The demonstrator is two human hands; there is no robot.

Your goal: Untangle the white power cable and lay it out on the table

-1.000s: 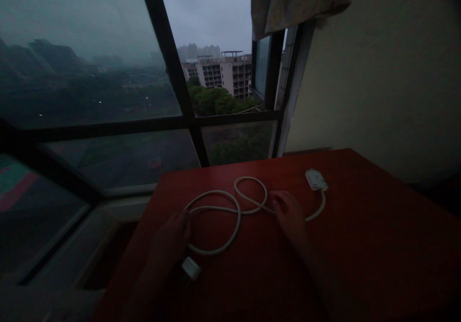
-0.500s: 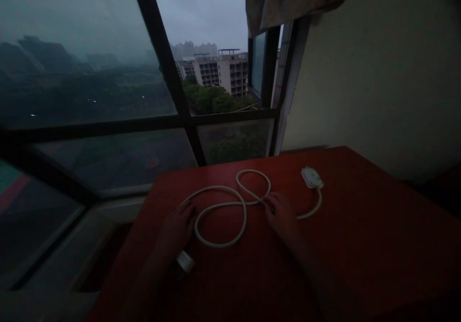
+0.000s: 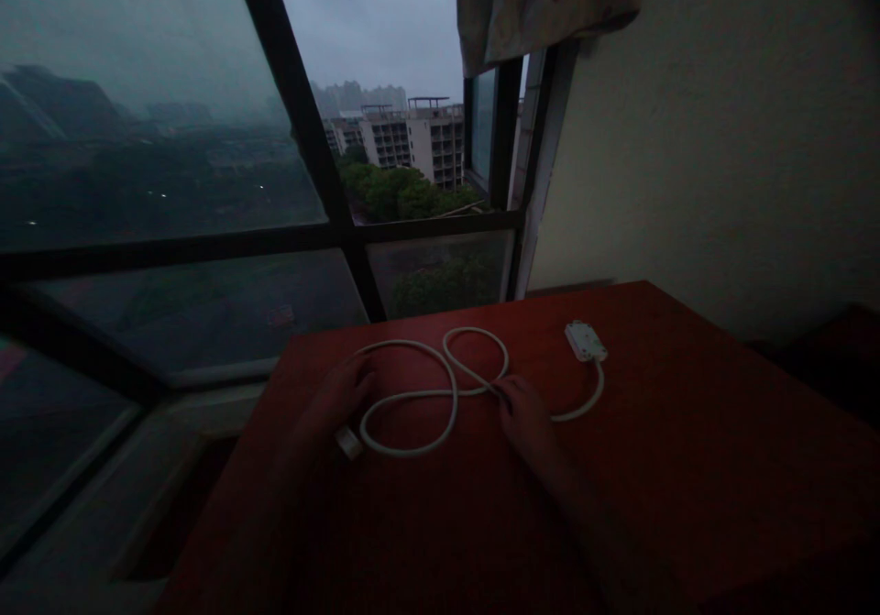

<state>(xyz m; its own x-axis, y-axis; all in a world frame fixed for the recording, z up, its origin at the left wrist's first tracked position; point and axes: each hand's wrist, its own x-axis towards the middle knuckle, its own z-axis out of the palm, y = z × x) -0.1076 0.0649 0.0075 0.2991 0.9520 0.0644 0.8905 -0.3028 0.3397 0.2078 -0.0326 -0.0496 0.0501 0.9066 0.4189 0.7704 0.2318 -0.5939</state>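
A white cable lies in two loops on the reddish-brown table. My left hand has its fingers closed on the cable's left stretch, near the far left side of the table. Beside that wrist rests the cable's pale blocky end, probably a plug, though it is too dark to be certain. At the crossing right of the loops, my right hand pinches the cable between thumb and fingers. From under this hand the cord curves to a white rectangular block at its other end.
The reddish table stands against a window with dark frames. A pale wall rises on the right. Cloth hangs above the open window part. The light is dim.
My left hand has moved forward, and the pale blocky end has shifted away from me with it. The larger loop is slightly flatter. My right hand stays at the crossing.
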